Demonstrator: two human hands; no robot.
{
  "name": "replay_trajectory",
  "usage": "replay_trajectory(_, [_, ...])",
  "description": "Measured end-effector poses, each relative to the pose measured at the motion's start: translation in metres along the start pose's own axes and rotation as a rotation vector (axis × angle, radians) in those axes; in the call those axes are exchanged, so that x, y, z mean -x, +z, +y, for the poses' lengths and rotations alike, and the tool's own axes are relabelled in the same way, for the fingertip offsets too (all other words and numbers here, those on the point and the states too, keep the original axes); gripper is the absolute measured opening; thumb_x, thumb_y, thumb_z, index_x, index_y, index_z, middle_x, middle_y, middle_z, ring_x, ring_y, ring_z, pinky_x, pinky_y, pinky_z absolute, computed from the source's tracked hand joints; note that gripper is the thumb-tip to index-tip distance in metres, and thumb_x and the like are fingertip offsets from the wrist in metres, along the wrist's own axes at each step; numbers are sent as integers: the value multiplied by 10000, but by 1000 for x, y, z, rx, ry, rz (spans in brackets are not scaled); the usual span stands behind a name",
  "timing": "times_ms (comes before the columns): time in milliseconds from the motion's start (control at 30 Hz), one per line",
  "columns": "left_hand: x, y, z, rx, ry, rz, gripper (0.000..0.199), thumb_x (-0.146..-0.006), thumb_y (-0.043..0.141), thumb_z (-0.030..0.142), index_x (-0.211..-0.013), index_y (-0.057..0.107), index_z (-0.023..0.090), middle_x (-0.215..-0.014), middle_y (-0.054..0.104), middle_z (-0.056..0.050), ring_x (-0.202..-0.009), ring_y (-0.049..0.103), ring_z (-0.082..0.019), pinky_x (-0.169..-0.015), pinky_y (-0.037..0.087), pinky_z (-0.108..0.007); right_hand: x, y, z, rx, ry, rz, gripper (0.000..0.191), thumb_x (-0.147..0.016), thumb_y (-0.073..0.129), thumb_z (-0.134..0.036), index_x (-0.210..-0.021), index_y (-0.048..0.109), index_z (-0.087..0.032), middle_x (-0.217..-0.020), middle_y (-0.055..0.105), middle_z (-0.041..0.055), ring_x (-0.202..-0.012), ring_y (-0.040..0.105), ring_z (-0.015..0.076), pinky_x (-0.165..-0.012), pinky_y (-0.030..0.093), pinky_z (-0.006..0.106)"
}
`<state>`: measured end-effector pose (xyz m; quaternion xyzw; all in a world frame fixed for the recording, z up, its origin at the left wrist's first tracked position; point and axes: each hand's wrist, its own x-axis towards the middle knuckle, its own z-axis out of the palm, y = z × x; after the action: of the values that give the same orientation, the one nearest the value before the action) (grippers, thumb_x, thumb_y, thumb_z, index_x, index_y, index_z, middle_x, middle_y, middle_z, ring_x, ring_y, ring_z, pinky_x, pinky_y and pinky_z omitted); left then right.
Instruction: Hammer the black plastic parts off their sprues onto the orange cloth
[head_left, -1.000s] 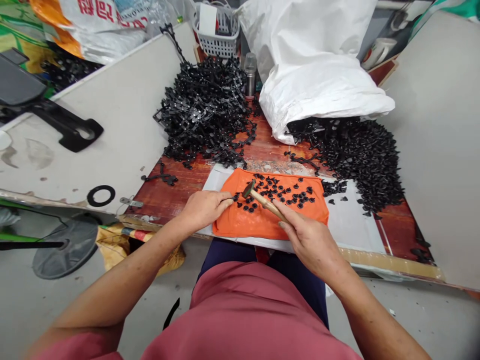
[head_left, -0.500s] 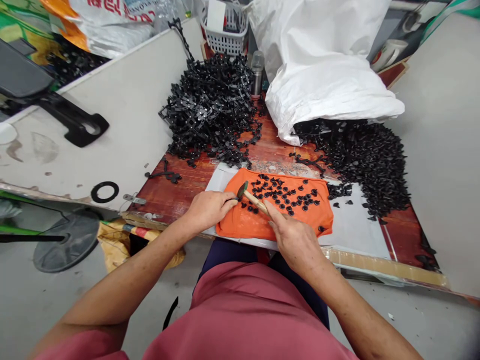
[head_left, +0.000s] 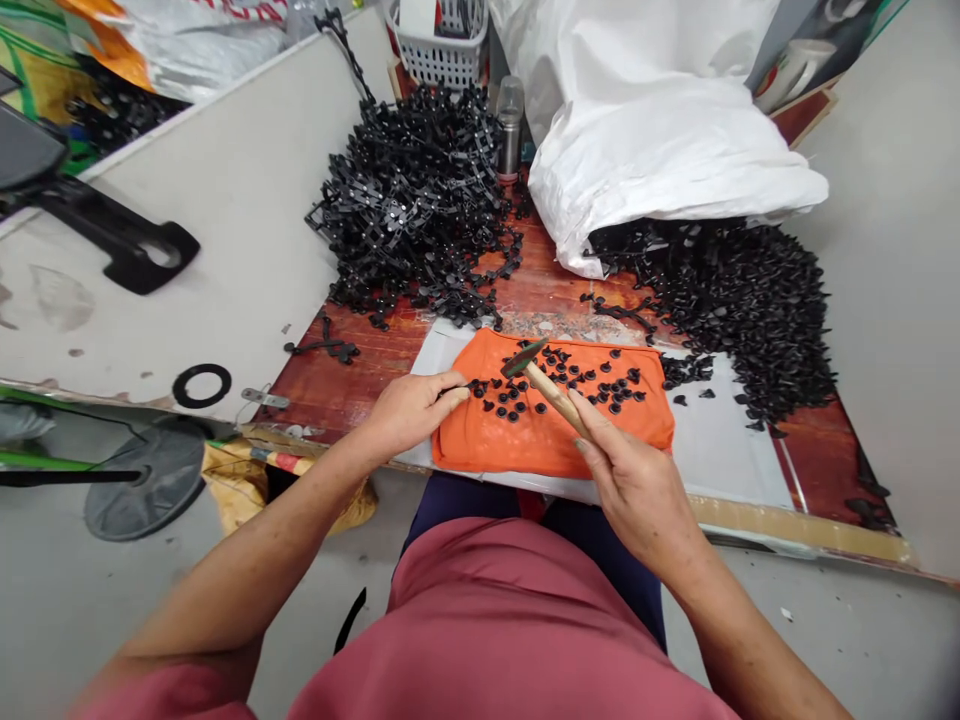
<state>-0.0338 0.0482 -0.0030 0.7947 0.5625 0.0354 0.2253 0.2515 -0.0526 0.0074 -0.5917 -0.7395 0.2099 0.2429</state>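
Observation:
My right hand is closed round the wooden handle of a hammer, whose dark head hangs over the orange cloth. At the cloth's left edge, my left hand pinches a small black plastic part between thumb and fingers; much of it is hidden by them. Several small black round-headed plastic pieces lie scattered over the cloth between and beyond both hands. The cloth rests on a pale sheet at the front of the red-brown table.
A tall heap of linked black plastic parts stands behind on the left. Loose black pieces spill from a white sack on the right. A clear-topped bottle and a grey basket stand at the back.
My right hand has drawn the hammer up and to the right, so its head is farther from my left hand. My left hand stays near the cloth's left edge, still pinching.

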Motion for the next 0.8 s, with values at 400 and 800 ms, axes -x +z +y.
replay_trajectory(400, [12, 5, 9, -105, -50, 20, 415, -1019, 370, 498, -1185, 697, 303, -1095, 797, -24, -968, 731, -244, -735, 454, -281, 32, 2, 19, 27, 85, 27, 511, -1063, 439, -263, -1573, 448, -285, -1400, 680, 67, -1142, 730, 230, -953, 601, 363])
replay_trajectory(800, [12, 8, 11, -191, -26, 85, 387, -1035, 370, 464, -1143, 693, 282, -1069, 792, -37, -964, 730, -237, -715, 454, -285, 32, 5, 22, 92, 71, 40, 513, -1048, 470, -242, -1560, 466, -270, -1314, 733, 76, -1009, 771, 224, -806, 628, 325])
